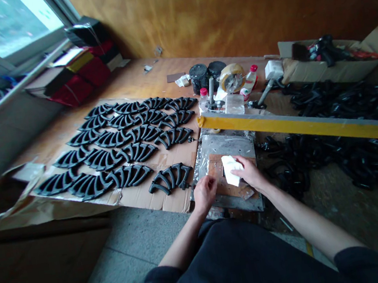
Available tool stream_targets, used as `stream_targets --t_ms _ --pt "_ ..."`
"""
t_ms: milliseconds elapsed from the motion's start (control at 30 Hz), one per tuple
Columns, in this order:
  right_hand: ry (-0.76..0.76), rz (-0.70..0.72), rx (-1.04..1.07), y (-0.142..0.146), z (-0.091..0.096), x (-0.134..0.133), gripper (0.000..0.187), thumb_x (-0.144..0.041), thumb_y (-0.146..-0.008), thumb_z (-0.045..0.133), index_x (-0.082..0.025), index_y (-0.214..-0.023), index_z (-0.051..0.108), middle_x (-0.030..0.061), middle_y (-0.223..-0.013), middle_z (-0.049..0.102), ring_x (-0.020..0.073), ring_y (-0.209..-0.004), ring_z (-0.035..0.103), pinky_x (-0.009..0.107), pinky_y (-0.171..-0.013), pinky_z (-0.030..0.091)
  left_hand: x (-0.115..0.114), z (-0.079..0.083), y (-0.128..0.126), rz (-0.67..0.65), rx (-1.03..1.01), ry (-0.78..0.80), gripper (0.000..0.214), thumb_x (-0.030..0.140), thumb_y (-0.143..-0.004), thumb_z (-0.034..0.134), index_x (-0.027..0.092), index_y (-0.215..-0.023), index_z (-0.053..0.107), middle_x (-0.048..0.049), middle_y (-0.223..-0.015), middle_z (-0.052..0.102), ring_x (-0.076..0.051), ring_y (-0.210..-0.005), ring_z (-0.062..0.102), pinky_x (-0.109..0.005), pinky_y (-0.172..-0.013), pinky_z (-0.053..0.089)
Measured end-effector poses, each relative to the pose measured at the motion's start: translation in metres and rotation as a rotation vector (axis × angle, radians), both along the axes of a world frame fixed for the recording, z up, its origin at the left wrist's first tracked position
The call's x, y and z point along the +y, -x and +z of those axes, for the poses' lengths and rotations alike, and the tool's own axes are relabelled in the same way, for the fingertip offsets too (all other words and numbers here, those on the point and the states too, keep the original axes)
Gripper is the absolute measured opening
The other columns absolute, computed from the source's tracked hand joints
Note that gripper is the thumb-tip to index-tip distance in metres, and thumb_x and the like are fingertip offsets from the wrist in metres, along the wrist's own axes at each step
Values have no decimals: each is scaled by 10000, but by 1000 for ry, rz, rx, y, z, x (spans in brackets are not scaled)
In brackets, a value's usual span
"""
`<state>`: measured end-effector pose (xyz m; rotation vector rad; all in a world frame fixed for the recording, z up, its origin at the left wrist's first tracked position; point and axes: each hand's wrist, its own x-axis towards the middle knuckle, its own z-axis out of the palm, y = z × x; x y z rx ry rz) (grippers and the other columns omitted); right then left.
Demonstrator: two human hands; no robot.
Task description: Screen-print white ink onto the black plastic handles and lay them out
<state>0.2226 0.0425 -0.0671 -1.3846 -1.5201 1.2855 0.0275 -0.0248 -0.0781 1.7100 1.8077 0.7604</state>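
Note:
My right hand (250, 173) grips a folded white wipe (231, 170), either cloth or paper, over a brown board (215, 168). That board lies on a grey metal plate (204, 148) of a bench fixture. My left hand (204, 193) is closed at the plate's left edge, apart from the wipe, with its fingers curled; whatever they hold, if anything, is hidden. Just left of it, a short row of curved black handle-like parts (171, 177) rests on cardboard. A small clear plastic piece (246, 192) sits by the board's lower right corner.
Rows of similar black parts (103, 156) cover the cardboard (169, 202). A yellow-edged bar (299, 126) crosses right above the bench. Loose black parts (337, 97) heap at right. Behind the plate stand black cans (199, 79), a tape roll (231, 78) and a red-capped bottle (203, 102).

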Motion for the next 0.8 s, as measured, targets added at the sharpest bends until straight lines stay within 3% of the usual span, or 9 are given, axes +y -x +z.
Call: stream_targets --t_ms 167,300,433,667,800 --pt "-338 145 -531 22 -4 3 107 -209 -767 689 -194 -860 638 41 -875 668 210 -875 582 305 -777 444 2 -1 -9 -67 189 -111 100 251 -872 561 210 -810 628 -24 -804 660 -166 -792 578 -274 -745 432" --pt "-548 165 -730 34 -8 11 116 -254 -846 649 -208 -747 610 57 -816 633 226 -864 535 322 -777 416 4 -3 -11 -130 247 -157 97 234 -871 564 212 -815 640 -39 -815 675 -189 -805 580 -304 -779 434" --pt "-595 52 -810 28 -13 16 205 -352 -907 573 -205 -775 628 88 -822 621 261 -874 515 369 -781 409 4 -6 -11 -118 242 -157 115 268 -885 561 217 -821 641 -36 -812 675 -189 -812 587 -311 -800 434" --pt "-612 160 -773 14 -16 9 254 -439 -876 609 -194 -934 640 104 -927 610 280 -945 505 393 -831 405 4 -8 -12 -107 270 -166 121 294 -889 564 224 -833 645 -32 -827 674 -192 -823 584 -301 -781 424" --pt "-541 83 -859 20 -11 21 235 -418 -890 592 -192 -917 646 106 -909 604 279 -936 503 388 -805 398 6 -7 -12 -99 268 -148 130 307 -886 571 223 -829 650 -32 -815 668 -187 -816 587 -296 -770 423"
